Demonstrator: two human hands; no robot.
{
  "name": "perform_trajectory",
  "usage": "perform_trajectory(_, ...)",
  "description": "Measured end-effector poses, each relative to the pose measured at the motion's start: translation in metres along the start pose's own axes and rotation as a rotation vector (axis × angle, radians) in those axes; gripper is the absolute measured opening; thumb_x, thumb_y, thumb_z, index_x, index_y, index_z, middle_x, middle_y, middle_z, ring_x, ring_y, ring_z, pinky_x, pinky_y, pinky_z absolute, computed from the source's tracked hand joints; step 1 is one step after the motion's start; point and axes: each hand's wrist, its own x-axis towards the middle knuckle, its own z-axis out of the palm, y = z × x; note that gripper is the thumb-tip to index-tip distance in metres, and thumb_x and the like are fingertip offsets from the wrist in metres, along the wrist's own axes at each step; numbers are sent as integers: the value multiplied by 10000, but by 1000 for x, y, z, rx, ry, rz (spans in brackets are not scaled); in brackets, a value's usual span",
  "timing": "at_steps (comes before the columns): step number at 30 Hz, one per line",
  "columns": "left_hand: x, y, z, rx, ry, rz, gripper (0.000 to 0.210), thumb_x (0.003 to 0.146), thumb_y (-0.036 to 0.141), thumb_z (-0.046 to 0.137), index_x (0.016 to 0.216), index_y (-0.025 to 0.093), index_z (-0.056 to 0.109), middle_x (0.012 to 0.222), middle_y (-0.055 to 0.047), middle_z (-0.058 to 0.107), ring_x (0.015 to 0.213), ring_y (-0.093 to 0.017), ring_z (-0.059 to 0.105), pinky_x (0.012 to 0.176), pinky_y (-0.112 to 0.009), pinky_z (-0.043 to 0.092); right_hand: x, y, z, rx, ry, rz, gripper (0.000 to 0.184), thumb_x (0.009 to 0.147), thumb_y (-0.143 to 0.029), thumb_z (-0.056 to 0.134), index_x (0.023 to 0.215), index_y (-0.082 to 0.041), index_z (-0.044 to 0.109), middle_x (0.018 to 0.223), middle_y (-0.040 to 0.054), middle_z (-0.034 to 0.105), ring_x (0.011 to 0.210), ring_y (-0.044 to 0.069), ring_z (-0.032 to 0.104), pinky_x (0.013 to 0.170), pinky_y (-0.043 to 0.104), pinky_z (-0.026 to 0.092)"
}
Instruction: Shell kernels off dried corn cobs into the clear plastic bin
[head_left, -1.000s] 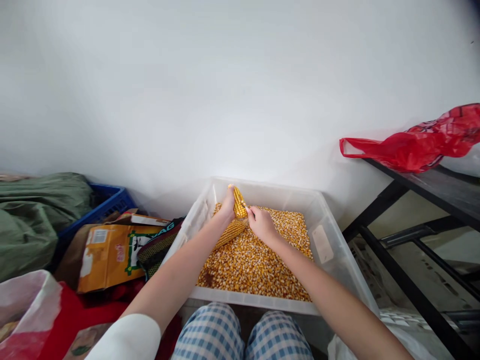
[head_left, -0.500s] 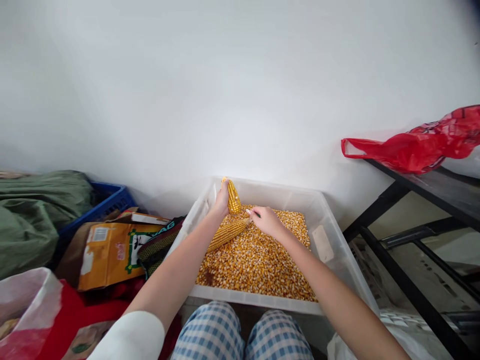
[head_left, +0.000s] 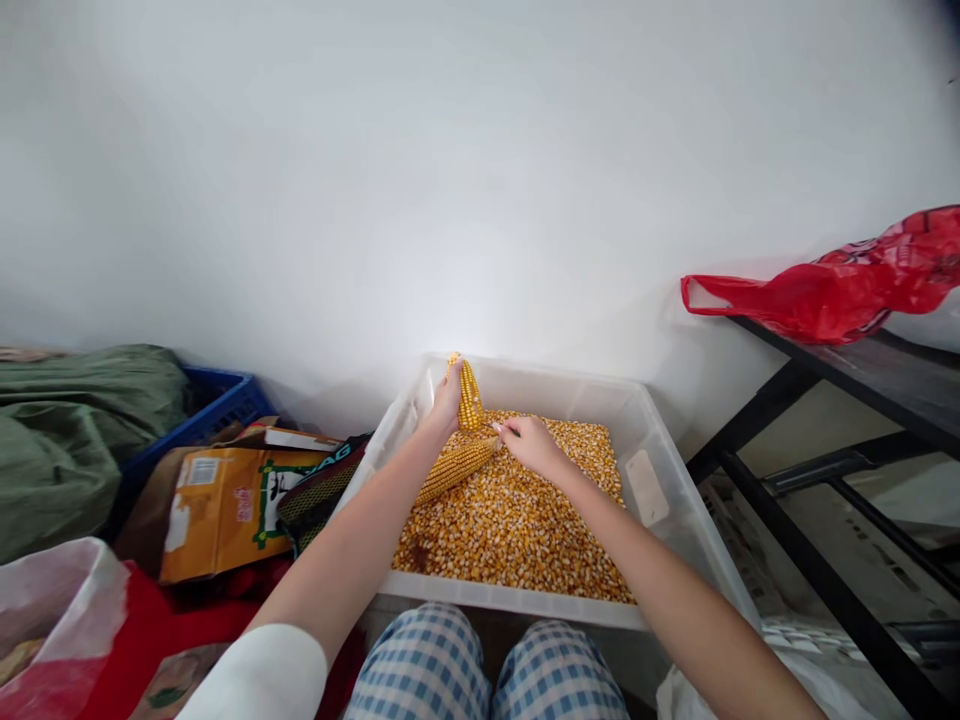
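My left hand [head_left: 448, 398] is closed around an upright corn cob [head_left: 470, 397], yellow with rows of kernels, over the far left part of a clear plastic bin [head_left: 671, 480]. My right hand [head_left: 531, 442] is pinched just to the right of the cob's lower end. A small dark bit shows between its fingers, too small to name. A second corn cob [head_left: 454, 470] lies slanted on loose corn kernels [head_left: 517, 530], between my forearms. The kernels cover the floor of the bin.
A black metal frame [head_left: 795, 510] stands right of the bin, with a red plastic bag [head_left: 817, 295] on top. To the left are an orange cardboard box [head_left: 217, 510], a blue crate [head_left: 217, 415] and green cloth [head_left: 82, 440]. A white wall [head_left: 465, 180] rises behind the bin.
My left hand and the cob have shifted slightly to the right. My right hand stays almost in the same place, still pinched.
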Motion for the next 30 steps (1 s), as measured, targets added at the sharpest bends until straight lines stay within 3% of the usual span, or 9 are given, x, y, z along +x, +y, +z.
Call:
perform_trajectory(5, -8, 2, 0, 14, -36, 56, 434, 723, 587, 573, 883, 184, 588, 565, -22, 558, 650, -204, 618, 577, -274, 482, -1, 1, 2, 124, -27, 59, 389, 866, -378, 421, 648, -126, 620, 477, -31, 436, 473, 76, 356, 504, 201, 217)
perform_trajectory(12, -13, -4, 2, 66, -137, 89, 438, 716, 583, 578, 838, 162, 579, 553, 3, 536, 462, -128, 517, 462, -233, 428, -8, -1, 1, -73, 52, -131, 342, 872, -311, 426, 621, -132, 576, 547, 7, 531, 506, 81, 393, 532, 217, 211)
perform_trajectory(17, -14, -3, 3, -36, -103, -29, 437, 776, 591, 489, 800, 162, 567, 566, -17, 553, 493, -142, 546, 505, -247, 462, -5, -3, 4, 30, 68, -12, 377, 881, -349, 419, 619, -131, 580, 557, 9, 549, 523, 86, 439, 540, 204, 249)
perform_trajectory(20, -16, -1, 4, -105, -22, -135, 476, 803, 628, 386, 743, 180, 536, 515, -12, 517, 460, -156, 539, 478, -264, 470, -3, -6, 11, 83, 135, 37, 375, 886, -353, 407, 635, -131, 576, 578, 12, 557, 555, 92, 469, 553, 200, 265)
perform_trajectory(23, -18, -1, 6, -145, 67, -146, 448, 821, 603, 362, 734, 191, 518, 502, 4, 493, 436, -146, 527, 441, -249, 455, -3, -8, 20, 130, 191, 69, 355, 890, -338, 399, 659, -134, 576, 609, 15, 572, 579, 95, 484, 562, 199, 276)
perform_trajectory(27, -18, -2, 6, -152, 72, -138, 447, 835, 591, 333, 737, 194, 513, 515, 1, 502, 427, -140, 518, 428, -246, 449, -3, -8, 23, 174, 213, 116, 352, 894, -335, 388, 668, -135, 569, 611, 11, 566, 580, 94, 478, 558, 194, 281)
perform_trajectory(30, -14, -1, 4, -135, 29, -149, 459, 808, 622, 367, 710, 196, 505, 512, -8, 507, 441, -143, 526, 448, -253, 466, -1, -5, 15, 125, 125, 53, 360, 890, -345, 394, 645, -137, 557, 593, 3, 551, 565, 89, 463, 552, 191, 273)
